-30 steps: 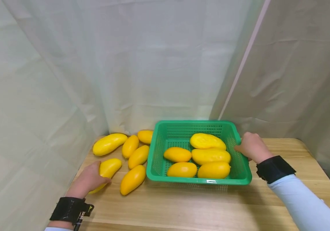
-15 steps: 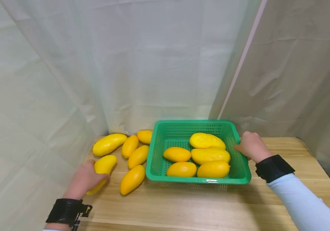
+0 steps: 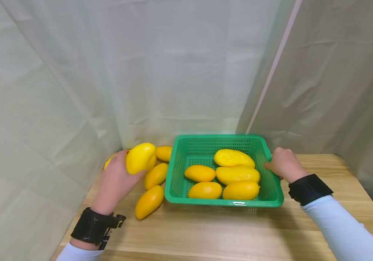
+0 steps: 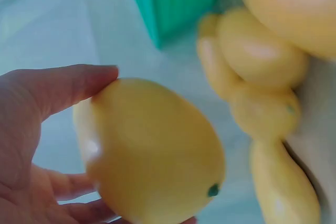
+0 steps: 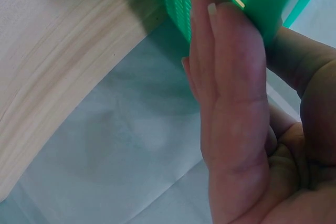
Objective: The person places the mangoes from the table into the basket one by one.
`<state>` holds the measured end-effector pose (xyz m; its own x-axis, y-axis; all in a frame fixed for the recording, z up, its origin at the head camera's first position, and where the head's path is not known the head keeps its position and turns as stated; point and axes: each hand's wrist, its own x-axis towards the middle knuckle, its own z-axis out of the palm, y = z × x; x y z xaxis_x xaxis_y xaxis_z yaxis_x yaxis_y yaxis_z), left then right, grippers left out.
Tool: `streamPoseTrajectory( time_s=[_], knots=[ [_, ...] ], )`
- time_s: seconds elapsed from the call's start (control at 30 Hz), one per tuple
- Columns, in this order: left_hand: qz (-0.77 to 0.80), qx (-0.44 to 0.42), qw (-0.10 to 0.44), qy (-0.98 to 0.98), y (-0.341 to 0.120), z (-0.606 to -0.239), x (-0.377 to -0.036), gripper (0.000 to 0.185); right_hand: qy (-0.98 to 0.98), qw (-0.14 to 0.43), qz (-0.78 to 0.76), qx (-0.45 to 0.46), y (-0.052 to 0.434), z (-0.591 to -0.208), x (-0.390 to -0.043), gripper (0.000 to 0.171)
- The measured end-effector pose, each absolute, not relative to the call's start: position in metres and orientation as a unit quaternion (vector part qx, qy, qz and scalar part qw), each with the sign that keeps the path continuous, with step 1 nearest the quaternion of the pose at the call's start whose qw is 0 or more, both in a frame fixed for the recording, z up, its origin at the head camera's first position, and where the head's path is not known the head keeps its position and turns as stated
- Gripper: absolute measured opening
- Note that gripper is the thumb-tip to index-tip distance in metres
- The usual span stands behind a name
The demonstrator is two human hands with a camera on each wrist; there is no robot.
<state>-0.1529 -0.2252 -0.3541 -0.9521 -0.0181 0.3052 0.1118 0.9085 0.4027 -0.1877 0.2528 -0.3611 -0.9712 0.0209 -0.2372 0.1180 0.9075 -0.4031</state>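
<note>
Left grip [image 3: 116,181] round fruit [image 3: 140,158], glossy yellow, green-tipped

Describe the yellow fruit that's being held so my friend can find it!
Find the green basket on the wooden table, then look left to the loose yellow fruits. Beside them is the left hand. The held fruit is in its grip, the only fruit any hand holds.
</note>
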Motion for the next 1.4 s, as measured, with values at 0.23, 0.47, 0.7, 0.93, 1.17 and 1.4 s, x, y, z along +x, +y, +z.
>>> streamPoseTrajectory(
  time_s=[0.23,0.47,0.7,0.93,1.17,1.4],
  knots=[
    [-0.272,-0.058,0.157,-0.948,-0.174,-0.334,-0.171,0.084,0.971,0.113,-0.209,0.033,0.253,-0.361,-0.188,0.027],
    [-0.297,-0.162,0.138,-0.931,-0.127,-0.323,-0.199,0.084,0.97,0.11,-0.212,0.035,0.254,-0.362,-0.188,0.026],
    [-0.29,-0.238,0.094,-0.922,-0.102,-0.333,-0.23,0.085,0.97,0.112,-0.214,0.037,0.252,-0.361,-0.188,0.025],
    [-0.196,-0.299,0.064,-0.932,-0.087,-0.345,-0.252,0.083,0.97,0.114,-0.211,0.04,0.252,-0.36,-0.187,0.026],
    [-0.1,-0.333,0.054,-0.936,-0.073,-0.349,-0.26,0.08,0.971,0.113,-0.206,0.04,0.253,-0.359,-0.187,0.026],
    [-0.045,-0.319,0.017,-0.947,-0.062,-0.355,-0.261,0.082,0.971,0.116,-0.206,0.039,0.253,-0.359,-0.186,0.025]
  ],
)
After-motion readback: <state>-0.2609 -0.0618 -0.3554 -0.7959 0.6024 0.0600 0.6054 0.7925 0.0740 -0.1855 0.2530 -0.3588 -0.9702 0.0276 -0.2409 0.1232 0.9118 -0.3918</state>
